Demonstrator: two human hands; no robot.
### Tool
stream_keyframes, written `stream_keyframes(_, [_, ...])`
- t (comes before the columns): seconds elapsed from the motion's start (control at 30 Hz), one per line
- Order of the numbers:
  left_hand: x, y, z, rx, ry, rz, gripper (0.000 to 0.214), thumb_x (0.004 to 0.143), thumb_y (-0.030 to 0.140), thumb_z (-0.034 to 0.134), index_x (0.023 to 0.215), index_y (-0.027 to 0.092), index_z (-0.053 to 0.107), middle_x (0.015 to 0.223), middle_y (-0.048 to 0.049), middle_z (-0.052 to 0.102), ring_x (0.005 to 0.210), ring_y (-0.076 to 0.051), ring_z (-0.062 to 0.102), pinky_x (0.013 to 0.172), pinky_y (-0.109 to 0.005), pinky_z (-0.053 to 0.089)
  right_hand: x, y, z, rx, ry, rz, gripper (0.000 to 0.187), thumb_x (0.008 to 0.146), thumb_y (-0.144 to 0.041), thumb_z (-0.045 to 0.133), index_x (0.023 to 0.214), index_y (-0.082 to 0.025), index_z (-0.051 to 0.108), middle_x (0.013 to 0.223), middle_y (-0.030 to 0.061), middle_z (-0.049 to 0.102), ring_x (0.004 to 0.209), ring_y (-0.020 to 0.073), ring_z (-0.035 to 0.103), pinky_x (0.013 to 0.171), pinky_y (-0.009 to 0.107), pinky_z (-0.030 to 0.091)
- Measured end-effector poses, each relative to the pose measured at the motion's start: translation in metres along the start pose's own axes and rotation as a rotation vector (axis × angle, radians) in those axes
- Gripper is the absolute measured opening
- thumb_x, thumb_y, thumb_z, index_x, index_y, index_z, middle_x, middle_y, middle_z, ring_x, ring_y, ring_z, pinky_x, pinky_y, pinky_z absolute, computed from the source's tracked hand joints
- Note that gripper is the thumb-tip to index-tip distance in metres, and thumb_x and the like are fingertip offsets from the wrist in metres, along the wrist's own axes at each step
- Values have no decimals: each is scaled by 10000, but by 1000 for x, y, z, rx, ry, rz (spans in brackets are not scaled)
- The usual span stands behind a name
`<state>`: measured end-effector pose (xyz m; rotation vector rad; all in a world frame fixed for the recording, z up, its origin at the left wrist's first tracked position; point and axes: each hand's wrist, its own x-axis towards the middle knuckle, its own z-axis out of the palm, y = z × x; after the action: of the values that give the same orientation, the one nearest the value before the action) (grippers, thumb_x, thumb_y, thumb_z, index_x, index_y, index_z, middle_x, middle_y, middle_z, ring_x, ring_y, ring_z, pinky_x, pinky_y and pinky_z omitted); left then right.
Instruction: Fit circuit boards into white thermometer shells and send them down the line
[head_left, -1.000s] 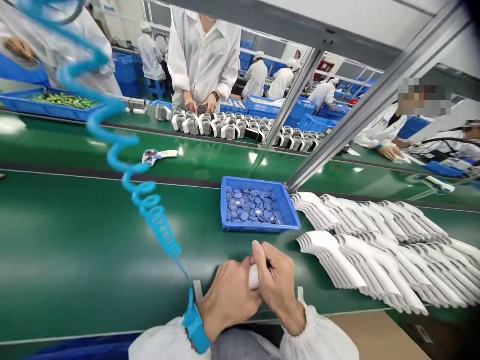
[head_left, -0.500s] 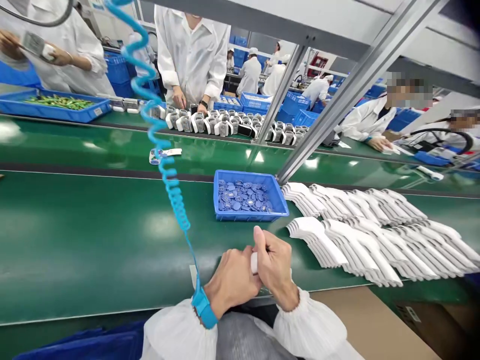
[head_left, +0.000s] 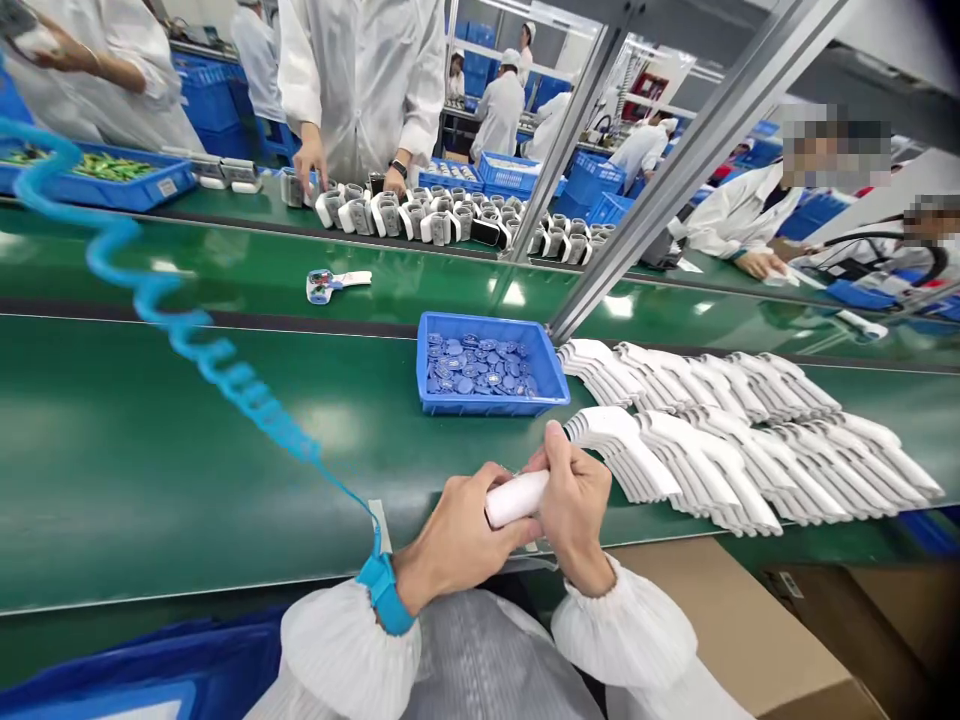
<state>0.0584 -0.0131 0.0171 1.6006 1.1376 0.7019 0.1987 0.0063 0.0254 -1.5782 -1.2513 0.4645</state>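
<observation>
Both my hands grip one white plastic housing (head_left: 517, 498) above the front edge of the bench. Around its left end are the fingers of my left hand (head_left: 465, 530), which wears a blue wrist strap (head_left: 388, 596) with a coiled cord (head_left: 247, 395). My right hand (head_left: 574, 500) is closed on the other end, its thumb pointing up, so much of that end is hidden. Just beyond the hands sits a blue bin (head_left: 491, 405) of small blue round parts (head_left: 480, 366). To the right lie stacked white curved housings (head_left: 697, 465) in two rows.
On the conveyor belt (head_left: 225, 265) lies a white-and-blue handheld part (head_left: 322, 286) with its inside exposed. Metal posts (head_left: 570, 130) rise behind the bin. Across the belt a co-worker (head_left: 360, 90) handles grey-and-white devices (head_left: 420, 217). A cardboard box (head_left: 720, 620) stands below the bench at right.
My hands have moved slightly apart and to the right, showing more of the white housing. The coiled cord has swung left. The camera view has tilted down a little.
</observation>
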Motion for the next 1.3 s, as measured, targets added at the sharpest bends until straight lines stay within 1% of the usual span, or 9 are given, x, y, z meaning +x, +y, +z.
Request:
stream_keyframes(0.17, [6, -4, 6, 96, -8, 16, 249, 897, 384, 591, 1015, 166, 570, 854, -58, 683, 690, -186, 606, 582, -273, 366, 7, -5, 2, -163, -170, -143, 562, 987, -502, 453, 541, -188, 587, 527, 5, 590, 506, 118, 515, 544, 269, 350])
stream_keyframes(0.33, [8, -8, 10, 185, 120, -22, 144, 886, 319, 570, 907, 184, 525, 754, -40, 649, 631, -178, 575, 573, -275, 327, 12, -5, 17, -298, -227, -102, 672, 1002, -532, 385, 470, -196, 621, 473, 19, 609, 466, 128, 546, 536, 276, 331])
stream_keyframes(0.47, [-14, -5, -34, 134, 62, -130, 262, 916, 449, 568, 864, 192, 556, 722, 13, 622, 621, -146, 542, 563, -247, 339, 37, -17, 13, -336, -497, -153, 635, 1021, -535, 358, 589, -194, 675, 572, -8, 666, 535, 118, 605, 526, 240, 378])
stream_keyframes(0.67, [-45, -22, -122, 505, 202, -237, 319, 868, 365, 653, 1157, 238, 611, 1108, -27, 689, 939, -237, 630, 815, -314, 439, 129, -15, 41, -615, -595, -350, 240, 988, -214, 517, 1102, -173, 724, 1106, 58, 751, 983, 162, 683, 916, 263, 471])
stream_keyframes(0.77, [-34, -23, -124, 844, 158, -212, 356, 857, 244, 644, 1209, 210, 610, 1187, -94, 676, 1039, -314, 619, 883, -398, 426, 155, -3, 74, -757, -719, -381, 224, 930, -189, 629, 1140, -146, 695, 1160, 95, 717, 1078, 205, 661, 977, 366, 492])
stream_keyframes(0.87, [-20, -15, -114, 1008, 23, -197, 198, 846, 160, 611, 1032, 181, 677, 1038, -113, 704, 993, -331, 626, 827, -399, 421, 161, 5, 95, -884, -807, -404, 250, 937, -302, 656, 1121, -134, 666, 1150, 87, 685, 1054, 210, 659, 941, 434, 535])
stream_keyframes(1.0, [-19, -15, -118, 656, 214, -282, 177, 859, 314, 625, 998, 212, 667, 924, -51, 687, 828, -251, 615, 716, -322, 403, 161, 9, 95, -950, -857, -441, 269, 944, -330, 646, 1113, -121, 659, 1168, 103, 665, 1078, 216, 644, 949, 429, 533])
stream_keyframes(1.13, [-26, -33, -124, 14, 451, -334, 461, 811, 594, 647, 986, 168, 659, 839, -48, 652, 764, -221, 582, 679, -293, 430, 163, 11, 91, -930, -862, -401, 273, 953, -343, 630, 1122, -130, 656, 1174, 96, 663, 1084, 217, 640, 950, 437, 531])
stream_keyframes(1.3, [-23, -45, -105, -613, 451, -400, 553, 721, 633, 740, 915, 119, 682, 925, -96, 666, 773, -207, 591, 647, -288, 497, 165, 11, 98, -841, -846, -249, 288, 947, -361, 638, 1134, -143, 648, 1146, 79, 669, 1014, 198, 658, 893, 412, 556])
